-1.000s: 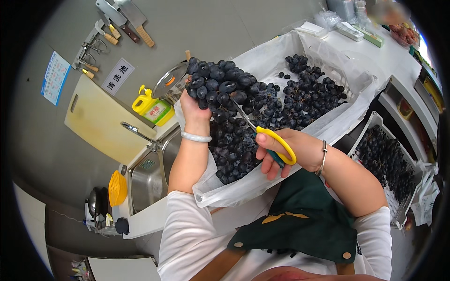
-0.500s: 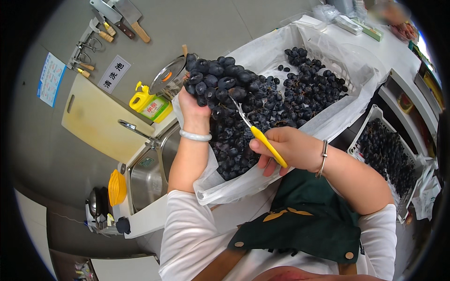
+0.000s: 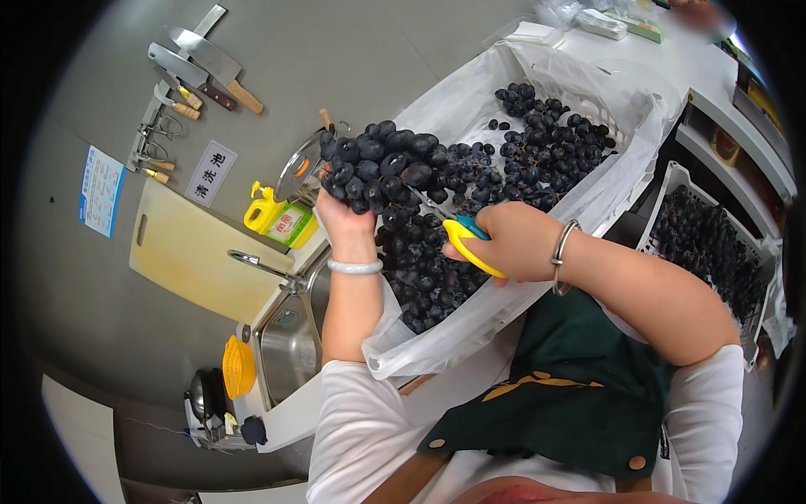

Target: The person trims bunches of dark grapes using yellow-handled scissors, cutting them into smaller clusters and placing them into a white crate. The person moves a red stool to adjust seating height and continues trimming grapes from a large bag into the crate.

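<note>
My left hand [image 3: 346, 217] holds up a bunch of dark grapes [image 3: 382, 164] from its left side, its fingers mostly hidden behind the fruit. In my right hand [image 3: 516, 239] is a pair of scissors [image 3: 463, 244] with yellow and teal handles. Their blades reach in among the grapes at the bunch's lower right side, and the tips are hidden there. Under both hands stands a crate lined with white paper [image 3: 437, 357], holding many more dark grapes [image 3: 546, 160].
A second crate of grapes [image 3: 705, 244] stands lower at the right. On the left are a steel sink [image 3: 290, 353] with a tap [image 3: 260, 265], a yellow detergent bottle [image 3: 281, 220], a cutting board [image 3: 189, 244] and an orange basket [image 3: 238, 367]. Knives [image 3: 206, 59] hang on the wall.
The scissors have turned in my right hand, so that the teal handle shows and the blades sit deeper among the grapes. My left hand still holds the bunch. The whole view has shifted slightly.
</note>
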Demonstrator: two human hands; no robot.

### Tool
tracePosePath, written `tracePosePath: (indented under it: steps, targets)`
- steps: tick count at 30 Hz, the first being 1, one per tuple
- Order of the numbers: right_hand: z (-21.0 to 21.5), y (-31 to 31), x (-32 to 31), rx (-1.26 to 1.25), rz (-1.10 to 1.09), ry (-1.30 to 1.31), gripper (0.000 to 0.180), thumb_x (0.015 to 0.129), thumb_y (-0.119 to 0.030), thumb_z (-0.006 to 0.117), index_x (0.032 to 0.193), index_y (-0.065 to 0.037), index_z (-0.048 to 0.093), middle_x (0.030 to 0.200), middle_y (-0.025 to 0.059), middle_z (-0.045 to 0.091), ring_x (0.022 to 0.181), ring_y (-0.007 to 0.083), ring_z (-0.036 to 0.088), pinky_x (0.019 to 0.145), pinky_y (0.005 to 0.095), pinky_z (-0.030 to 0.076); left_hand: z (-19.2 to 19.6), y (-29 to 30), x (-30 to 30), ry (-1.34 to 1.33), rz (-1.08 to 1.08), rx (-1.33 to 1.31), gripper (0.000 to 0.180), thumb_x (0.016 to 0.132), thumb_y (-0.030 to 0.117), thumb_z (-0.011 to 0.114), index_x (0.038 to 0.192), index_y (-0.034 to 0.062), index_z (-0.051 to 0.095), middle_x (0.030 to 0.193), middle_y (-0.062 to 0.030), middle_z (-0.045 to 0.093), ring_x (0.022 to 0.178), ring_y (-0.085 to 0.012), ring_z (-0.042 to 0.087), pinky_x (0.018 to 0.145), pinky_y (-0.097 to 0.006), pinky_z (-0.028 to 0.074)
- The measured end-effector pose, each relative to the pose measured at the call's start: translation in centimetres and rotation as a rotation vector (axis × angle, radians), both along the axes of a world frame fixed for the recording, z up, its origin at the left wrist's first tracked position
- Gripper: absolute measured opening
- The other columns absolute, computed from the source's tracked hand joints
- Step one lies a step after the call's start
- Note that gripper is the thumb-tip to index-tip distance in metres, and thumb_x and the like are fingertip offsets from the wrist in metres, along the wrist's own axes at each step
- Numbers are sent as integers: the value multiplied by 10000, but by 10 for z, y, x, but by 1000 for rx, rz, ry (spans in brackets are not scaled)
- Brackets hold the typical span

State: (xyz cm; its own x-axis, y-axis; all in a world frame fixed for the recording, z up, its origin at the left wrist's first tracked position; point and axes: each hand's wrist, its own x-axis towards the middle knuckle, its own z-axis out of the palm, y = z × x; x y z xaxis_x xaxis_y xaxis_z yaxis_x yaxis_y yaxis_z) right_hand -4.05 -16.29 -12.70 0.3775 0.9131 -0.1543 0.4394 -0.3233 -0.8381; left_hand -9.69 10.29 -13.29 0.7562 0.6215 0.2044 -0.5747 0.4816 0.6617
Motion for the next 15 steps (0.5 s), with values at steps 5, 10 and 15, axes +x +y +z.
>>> tracePosePath:
  steps: [5, 10, 15]
  targets:
    - [0, -3, -1, 21, -4, -148, 540, 843, -484, 486, 678, 22, 579, 554, 117, 587, 518, 218, 617, 585, 319, 495, 7, -9, -2, 14, -26, -3, 324, 901, 198, 357, 1062, 7, 563, 1087, -152, 572, 1003, -310, 552, 901, -443, 445]
    - [-6, 3, -3, 140, -62, -82, 568, 826, -516, 490, 684, 24, 593, 543, 149, 576, 576, 286, 618, 617, 361, 485, 5, -8, -3, 6, -72, -34, 335, 898, 207, 353, 1061, 8, 568, 1088, -164, 570, 1014, -314, 547, 905, -446, 441]
    - [-14, 5, -7, 198, -87, -186, 536, 817, -482, 515, 733, 41, 596, 666, 198, 603, 667, 325, 617, 646, 378, 488, 4, -5, -5, 14, -77, -21, 340, 901, 224, 357, 1067, 13, 565, 1092, -164, 569, 1019, -315, 544, 911, -448, 435]
